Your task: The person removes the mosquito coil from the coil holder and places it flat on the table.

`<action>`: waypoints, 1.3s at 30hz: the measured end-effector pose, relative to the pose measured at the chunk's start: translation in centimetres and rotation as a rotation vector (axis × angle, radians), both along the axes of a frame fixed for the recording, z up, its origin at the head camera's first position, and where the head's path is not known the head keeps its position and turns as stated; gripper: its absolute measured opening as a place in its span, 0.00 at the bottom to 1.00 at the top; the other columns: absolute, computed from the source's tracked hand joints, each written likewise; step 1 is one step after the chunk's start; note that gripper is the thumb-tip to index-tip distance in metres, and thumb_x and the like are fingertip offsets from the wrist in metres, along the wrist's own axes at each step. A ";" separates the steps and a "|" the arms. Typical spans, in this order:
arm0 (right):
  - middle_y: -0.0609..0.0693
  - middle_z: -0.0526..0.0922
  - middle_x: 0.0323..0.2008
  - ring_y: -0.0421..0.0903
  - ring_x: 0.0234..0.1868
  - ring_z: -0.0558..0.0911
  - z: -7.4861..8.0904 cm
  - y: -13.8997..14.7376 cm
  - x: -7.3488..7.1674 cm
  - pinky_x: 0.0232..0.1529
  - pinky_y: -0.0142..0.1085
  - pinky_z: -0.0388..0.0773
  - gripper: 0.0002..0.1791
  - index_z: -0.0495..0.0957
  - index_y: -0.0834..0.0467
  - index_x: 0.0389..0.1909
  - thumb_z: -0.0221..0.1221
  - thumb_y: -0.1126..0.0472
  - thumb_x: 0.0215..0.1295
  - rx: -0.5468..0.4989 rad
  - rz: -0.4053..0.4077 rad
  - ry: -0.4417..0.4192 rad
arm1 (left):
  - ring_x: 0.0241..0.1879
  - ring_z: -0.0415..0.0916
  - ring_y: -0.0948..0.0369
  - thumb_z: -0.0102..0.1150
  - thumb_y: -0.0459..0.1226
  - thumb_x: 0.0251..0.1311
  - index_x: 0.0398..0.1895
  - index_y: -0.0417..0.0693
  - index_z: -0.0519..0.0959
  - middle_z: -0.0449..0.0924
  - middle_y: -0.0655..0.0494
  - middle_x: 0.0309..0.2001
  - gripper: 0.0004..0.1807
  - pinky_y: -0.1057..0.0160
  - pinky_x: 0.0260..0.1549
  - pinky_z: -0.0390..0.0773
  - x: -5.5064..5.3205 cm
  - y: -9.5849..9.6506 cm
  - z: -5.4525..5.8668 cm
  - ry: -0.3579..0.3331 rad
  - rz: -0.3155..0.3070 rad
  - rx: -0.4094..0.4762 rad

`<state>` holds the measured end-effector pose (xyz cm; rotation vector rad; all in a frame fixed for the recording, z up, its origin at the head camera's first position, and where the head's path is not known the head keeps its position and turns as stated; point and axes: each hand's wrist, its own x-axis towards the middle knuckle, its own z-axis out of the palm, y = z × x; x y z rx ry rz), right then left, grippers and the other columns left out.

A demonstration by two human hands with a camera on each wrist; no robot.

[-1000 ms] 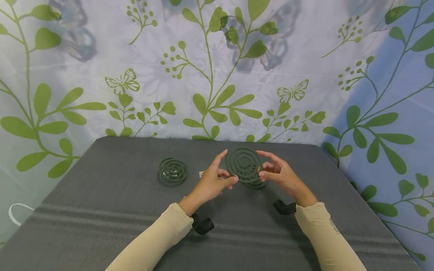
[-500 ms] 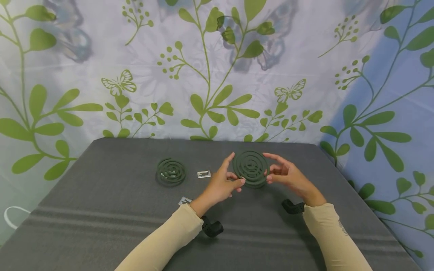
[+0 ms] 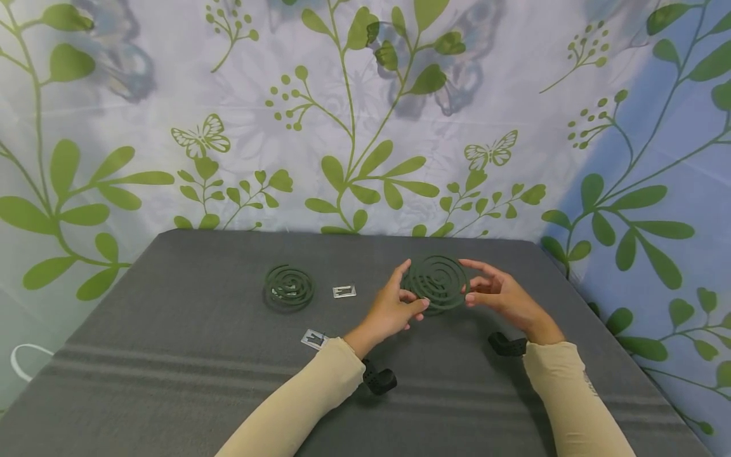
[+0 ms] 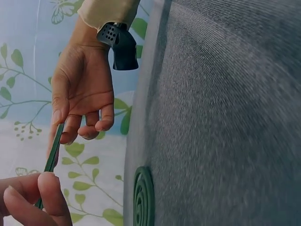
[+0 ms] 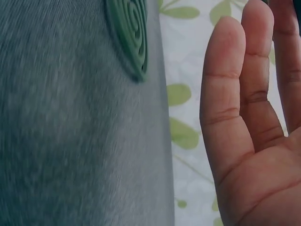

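Note:
Both hands hold a dark green mosquito coil (image 3: 444, 279) by its opposite edges, raised over the grey table. My left hand (image 3: 391, 310) pinches its left edge between thumb and fingers. On the right edge are the thumb and index finger of my right hand (image 3: 507, 299), its other fingers bent loosely behind. The left wrist view shows the raised coil (image 4: 53, 149) edge-on between the two hands. A second mosquito coil (image 4: 143, 200) lies on the table beneath, mostly covered by the held one in the head view. The right wrist view catches this lower coil (image 5: 131, 35) beside the right fingers.
Another green mosquito coil (image 3: 289, 287) lies on the left of the table (image 3: 188, 317). Two small silver metal stands, a farther stand (image 3: 344, 291) and a nearer stand (image 3: 313, 339), lie left of my left arm. A patterned cloth (image 3: 354, 114) hangs behind the table.
Both hands have moved to the right with the held coil, which stays over the lower one. The two metal stands, mostly covered by the left arm before, now show.

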<state>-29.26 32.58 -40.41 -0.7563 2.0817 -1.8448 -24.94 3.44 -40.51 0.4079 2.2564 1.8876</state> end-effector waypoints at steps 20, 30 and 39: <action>0.44 0.89 0.42 0.42 0.45 0.88 -1.5 3.7 -0.1 0.52 0.35 0.84 0.38 0.65 0.54 0.82 0.61 0.76 0.75 0.069 -0.049 -0.040 | 0.33 0.87 0.63 0.70 0.36 0.74 0.84 0.51 0.63 0.87 0.57 0.41 0.39 0.65 0.26 0.80 -0.3 4.0 -1.0 -0.022 0.078 0.004; 0.45 0.89 0.41 0.41 0.43 0.87 -2.1 6.4 0.0 0.46 0.34 0.84 0.39 0.71 0.44 0.77 0.58 0.81 0.73 -0.009 -0.034 -0.034 | 0.32 0.87 0.63 0.68 0.32 0.74 0.87 0.57 0.60 0.90 0.58 0.40 0.43 0.67 0.26 0.79 -0.4 6.1 -0.9 -0.104 0.016 0.038; 0.45 0.89 0.44 0.40 0.40 0.86 -2.4 7.8 0.1 0.39 0.32 0.81 0.38 0.72 0.42 0.76 0.55 0.80 0.76 -0.030 -0.045 -0.070 | 0.29 0.84 0.66 0.66 0.30 0.74 0.89 0.59 0.56 0.90 0.57 0.41 0.45 0.70 0.26 0.75 -0.9 7.7 -1.2 -0.231 -0.005 0.117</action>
